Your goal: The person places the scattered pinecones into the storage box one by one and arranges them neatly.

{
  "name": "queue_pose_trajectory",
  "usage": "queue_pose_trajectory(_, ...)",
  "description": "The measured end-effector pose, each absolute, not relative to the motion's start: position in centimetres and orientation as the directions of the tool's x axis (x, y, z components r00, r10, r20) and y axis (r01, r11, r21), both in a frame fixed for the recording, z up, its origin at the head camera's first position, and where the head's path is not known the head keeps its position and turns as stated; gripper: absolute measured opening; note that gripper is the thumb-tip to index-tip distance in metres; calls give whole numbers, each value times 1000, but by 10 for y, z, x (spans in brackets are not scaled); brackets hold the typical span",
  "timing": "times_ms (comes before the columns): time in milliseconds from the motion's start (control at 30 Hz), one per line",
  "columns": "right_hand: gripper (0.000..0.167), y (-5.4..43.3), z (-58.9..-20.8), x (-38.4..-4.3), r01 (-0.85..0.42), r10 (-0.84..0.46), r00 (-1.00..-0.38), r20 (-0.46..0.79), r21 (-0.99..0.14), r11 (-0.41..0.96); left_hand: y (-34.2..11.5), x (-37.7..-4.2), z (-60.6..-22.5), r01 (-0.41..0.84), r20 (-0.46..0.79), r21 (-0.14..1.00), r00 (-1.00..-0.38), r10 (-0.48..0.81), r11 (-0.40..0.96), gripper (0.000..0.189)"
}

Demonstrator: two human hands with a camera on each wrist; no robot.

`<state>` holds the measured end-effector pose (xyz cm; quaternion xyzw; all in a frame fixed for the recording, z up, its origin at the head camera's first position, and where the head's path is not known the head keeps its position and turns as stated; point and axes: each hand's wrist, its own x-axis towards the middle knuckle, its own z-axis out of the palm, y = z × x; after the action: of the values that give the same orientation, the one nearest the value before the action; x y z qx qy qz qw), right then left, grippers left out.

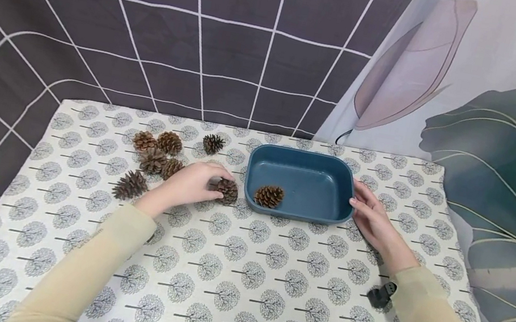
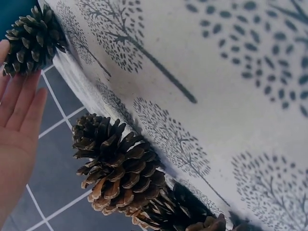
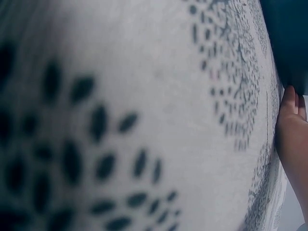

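My left hand (image 1: 193, 183) pinches a brown pine cone (image 1: 227, 192) between thumb and fingers, just left of the blue box. The same pine cone (image 2: 33, 41) shows at the top left of the left wrist view, against the fingers (image 2: 21, 103). Inside the box (image 1: 295, 215), at its front left corner, lies another pine cone (image 1: 269, 196). My right hand (image 1: 374, 219) rests against the box's right end, its fingers fairly straight along the outside wall and the thumb near the rim. In the right wrist view, its fingertips (image 3: 289, 98) meet the dark blue wall.
Several pine cones (image 1: 153, 160) cluster left of my left hand, with one pine cone (image 1: 130, 185) nearer the front and another (image 1: 212, 144) farther back. A tree-print cloth (image 1: 224, 293) covers the table. Behind it hangs a dark gridded curtain (image 1: 156, 33).
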<state>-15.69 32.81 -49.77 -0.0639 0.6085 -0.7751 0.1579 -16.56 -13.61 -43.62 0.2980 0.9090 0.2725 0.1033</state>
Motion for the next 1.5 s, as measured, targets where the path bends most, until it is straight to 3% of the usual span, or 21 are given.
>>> queue_pose_trajectory(567, 57, 328, -498, -156, 173, -321, -942, -94, -958, -228, -147, -167, -418, 413, 0, 580, -862, 507, 702, 45)
queue_pose_trajectory(900, 57, 327, -498, -155, 182, -327, -940, -101, -957, -227, -138, -175, -387, 488, 106, 541, -847, 521, 685, 47)
queue_pose_trajectory(1500, 53, 326, -494, -155, 179, -314, -945, -94, -950, -256, -69, -206, -354, 603, 180, 529, -767, 616, 597, 45)
